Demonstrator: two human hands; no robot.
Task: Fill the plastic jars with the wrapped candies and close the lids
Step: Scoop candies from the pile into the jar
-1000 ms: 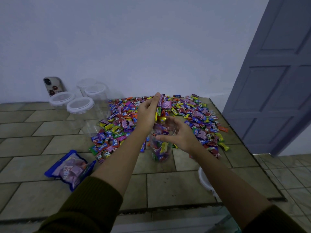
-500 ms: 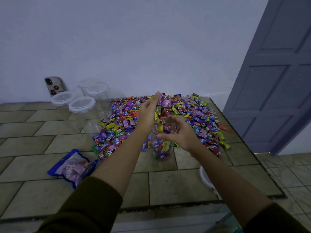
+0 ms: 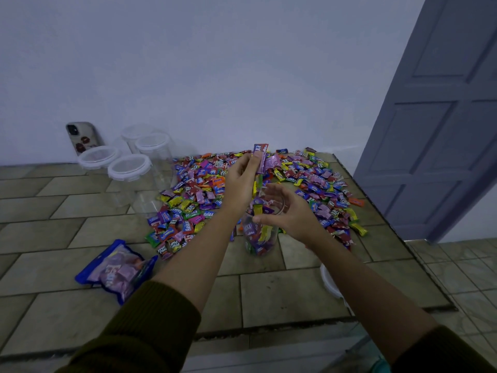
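The open jar [image 3: 259,232] stands upright on the tiled counter [image 3: 282,294] and serves as the reference point. Nearest the camera, a white lid [image 3: 329,282] lies on the counter's near-right edge, on the camera side of the jar and apart from it. A blue candy bag [image 3: 115,269] lies to the near left, well apart from the jar.

The right hand [image 3: 289,214] cups the jar's rim from the right, fingers spread in a loose curl and thumb across the near side; it steadies the jar without gripping any candy. The left hand [image 3: 243,184] is directly above the jar mouth, fingers closed around a bundle of wrapped candies [image 3: 262,160] whose ends project above the fingertips.

Compared with half a second ago, the bundle in the left hand appears slimmer and more wrappers sit near the jar mouth, so candies seem to be feeding down into the jar. The contents now reach close to the rim. By this judgement the jar is nearly full and lid fitting is the next step.

Beyond the jar, the candy pile [image 3: 204,189] covers the counter up to the wall. To the far left stand four clear jars [image 3: 152,162] with lids on, apparently empty. A phone [image 3: 83,138] leans against the wall behind them.
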